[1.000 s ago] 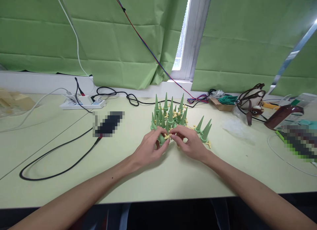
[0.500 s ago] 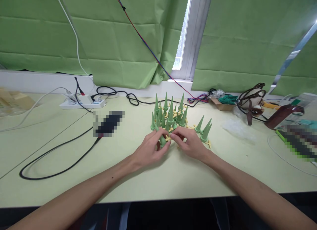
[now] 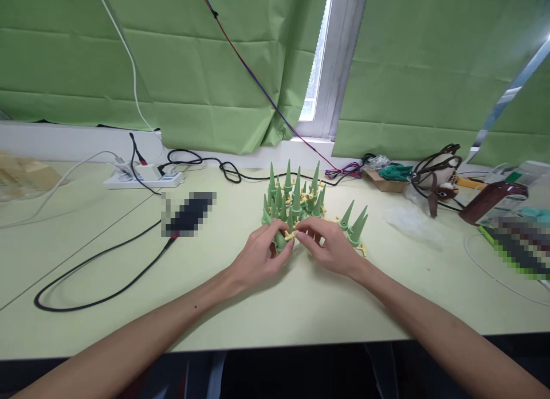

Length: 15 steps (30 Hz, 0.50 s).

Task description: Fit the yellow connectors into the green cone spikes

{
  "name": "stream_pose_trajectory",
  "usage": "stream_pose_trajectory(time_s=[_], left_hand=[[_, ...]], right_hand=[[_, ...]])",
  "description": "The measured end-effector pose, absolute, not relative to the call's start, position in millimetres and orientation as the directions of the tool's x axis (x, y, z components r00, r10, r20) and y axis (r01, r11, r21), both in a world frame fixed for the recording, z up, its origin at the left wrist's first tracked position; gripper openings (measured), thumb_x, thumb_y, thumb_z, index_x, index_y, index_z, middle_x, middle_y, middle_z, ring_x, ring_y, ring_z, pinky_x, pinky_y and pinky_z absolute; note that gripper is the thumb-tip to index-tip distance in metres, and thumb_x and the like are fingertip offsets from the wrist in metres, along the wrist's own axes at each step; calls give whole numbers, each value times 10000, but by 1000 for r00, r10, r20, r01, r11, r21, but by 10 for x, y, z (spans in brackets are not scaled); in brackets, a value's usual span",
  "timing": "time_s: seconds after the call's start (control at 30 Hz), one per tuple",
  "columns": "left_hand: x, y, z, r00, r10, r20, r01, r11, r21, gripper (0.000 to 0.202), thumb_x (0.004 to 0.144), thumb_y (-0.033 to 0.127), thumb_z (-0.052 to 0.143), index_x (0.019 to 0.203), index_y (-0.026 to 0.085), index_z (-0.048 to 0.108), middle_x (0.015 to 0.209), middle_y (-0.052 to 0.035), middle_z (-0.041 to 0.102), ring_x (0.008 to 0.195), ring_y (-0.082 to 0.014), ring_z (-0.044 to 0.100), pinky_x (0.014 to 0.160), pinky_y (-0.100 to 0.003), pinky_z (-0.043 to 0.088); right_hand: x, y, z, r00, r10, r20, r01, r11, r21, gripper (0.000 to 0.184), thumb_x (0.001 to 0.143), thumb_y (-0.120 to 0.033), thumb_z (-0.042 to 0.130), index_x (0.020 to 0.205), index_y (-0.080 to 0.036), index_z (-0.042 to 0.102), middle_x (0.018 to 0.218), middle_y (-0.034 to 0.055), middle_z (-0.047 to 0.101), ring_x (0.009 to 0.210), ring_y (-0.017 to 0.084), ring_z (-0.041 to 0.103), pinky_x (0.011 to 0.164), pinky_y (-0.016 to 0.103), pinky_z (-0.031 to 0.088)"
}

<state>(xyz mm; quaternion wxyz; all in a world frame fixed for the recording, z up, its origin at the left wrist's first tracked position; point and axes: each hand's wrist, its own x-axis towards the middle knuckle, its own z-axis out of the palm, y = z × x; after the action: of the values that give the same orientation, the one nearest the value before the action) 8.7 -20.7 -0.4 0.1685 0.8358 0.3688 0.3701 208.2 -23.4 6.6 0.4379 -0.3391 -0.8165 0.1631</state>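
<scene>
Green spike (image 3: 280, 242), clamped by the left hand (image 3: 259, 253), wants steadying; right of it, the right hand (image 3: 330, 245) pinches a tap (image 3: 290, 236).

- You are facing green curtains (image 3: 206, 72) that are covering most of the background.
- Daylight is showing through a narrow window (image 3: 313, 92) between them.
- Before you, a pale tabletop (image 3: 301, 307) is stretching toward a white wall (image 3: 43, 138).

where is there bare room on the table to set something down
Bare tabletop lies between the left forearm and right forearm, and between the blurred black object and left hand. Another stretches from the right forearm to the clear plastic. It's crowded around the green cones and far right, by the brown object.
</scene>
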Motion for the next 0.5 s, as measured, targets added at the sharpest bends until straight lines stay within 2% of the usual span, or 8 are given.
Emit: stream_pose_trajectory(time_s=[0.13, 0.3, 0.4, 0.5], left_hand=[[93, -207, -1, 465, 732, 498, 491, -681, 543, 107, 939, 293, 541, 992, 200, 534, 819, 11, 576, 626, -93, 517, 547, -198, 448], [92, -210, -4, 484, 729, 484, 483, -684, 547, 104, 936, 278, 539, 1007, 203, 533, 843, 5, 576, 641, -97, 526, 550, -202, 450], [91, -215, -14, 497, 728, 473, 475, -684, 554, 99, 932, 266, 539, 1006, 202, 528, 853, 8, 567, 622, -88, 516, 555, -206, 451], [85, -223, -24, 517, 722, 461, 467, -689, 555, 94, 933, 261, 538, 1009, 207, 527, 830, 17, 556, 609, -85, 512, 554, -208, 443]], right_hand=[[2084, -238, 31, -410, 671, 617, 409, 740, -533, 117, 972, -236, 515, 963, -174, 614, 793, 40, 641, 657, 138, 547, 568, 246, 436], [2091, -233, 18, -425, 675, 603, 412, 737, -536, 131, 972, -217, 507, 888, -172, 596, 726, 12, 595, 621, 122, 504, 563, 237, 401], [2086, -219, 0, -432, 686, 586, 431, 727, -534, 210, 983, -228, 499, 788, -176, 557, 674, -11, 552, 591, 107, 469, 574, 235, 374], [2080, -194, -30, -429, 699, 572, 466, 714, -522, 369, 1000, -269, 482, 643, -183, 445, 572, -42, 432, 527, 91, 381, 541, 239, 311]])
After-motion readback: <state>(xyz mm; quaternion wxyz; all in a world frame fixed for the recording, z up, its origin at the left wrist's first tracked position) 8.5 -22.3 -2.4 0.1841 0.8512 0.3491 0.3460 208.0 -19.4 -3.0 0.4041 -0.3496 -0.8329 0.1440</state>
